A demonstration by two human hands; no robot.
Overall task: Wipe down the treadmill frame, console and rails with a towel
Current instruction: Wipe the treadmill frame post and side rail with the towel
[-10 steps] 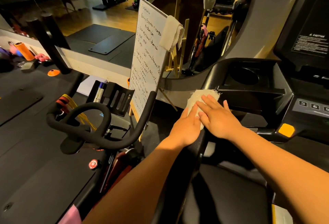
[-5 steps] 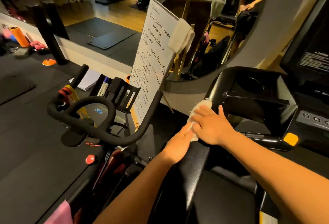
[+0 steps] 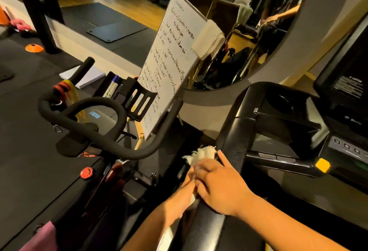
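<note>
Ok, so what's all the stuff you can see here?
treadmill rail: 1, black, centre right
wiping towel: 1, white, on the treadmill rail
console: 1, black, far right
whiteboard: 1, white, centre
hanging towel: 1, white, over the whiteboard's edge
bike handlebars: 1, black, left
cone: 1, orange, floor, far left
left hand: 1, on the wiping towel, blurred
right hand: 1, pressing the wiping towel

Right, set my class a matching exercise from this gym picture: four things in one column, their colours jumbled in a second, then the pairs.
Things:
1. towel on the treadmill rail
2. floor cone
3. bike knob
4. treadmill button

Colours:
A. orange
B. yellow
C. white
D. red

Pairs: 1-C, 2-A, 3-D, 4-B
</note>
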